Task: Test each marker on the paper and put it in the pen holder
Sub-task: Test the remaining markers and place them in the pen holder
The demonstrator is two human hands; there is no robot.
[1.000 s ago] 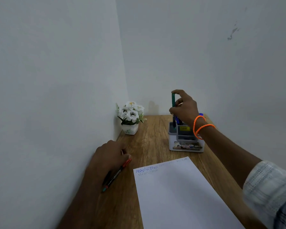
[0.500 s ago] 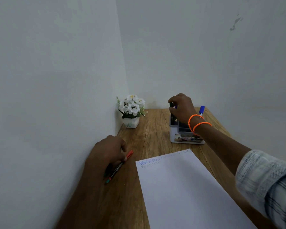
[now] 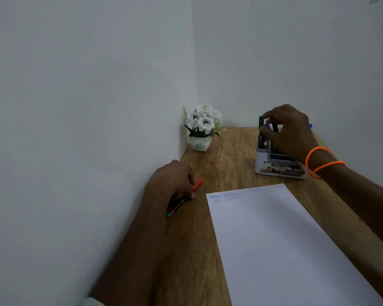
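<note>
Right hand (image 3: 289,133) was up over the pen holder (image 3: 279,166), fingers pinched on the top of a green marker (image 3: 261,124) that stood upright in the holder's back-left slot. Couple of orange bands (image 3: 318,160) on that wrist. Something blue (image 3: 310,126) peeked out behind the hand, prob another marker, couldn't tell for sure. Holder's a small white/grey desk organizer w/ a printed label on the front, sitting near the far right edge of the wooden desk (image 3: 230,155).

Left hand (image 3: 171,182) was resting on the desk by the left edge, right against the wall, fingers curled down over a marker w/ an orange cap (image 3: 197,184) and a teal end. Looked like maybe more than one marker under there, too dark to say.

Paper (image 3: 281,246) lay on the desk between the two arms, running from the middle toward the near edge, w/ blue scribbles (image 3: 224,196) and a fainter line under them at its top-left corner. Small white pot of white fake flowers (image 3: 202,127) sat in the far left corner, well apart from the holder.
</note>
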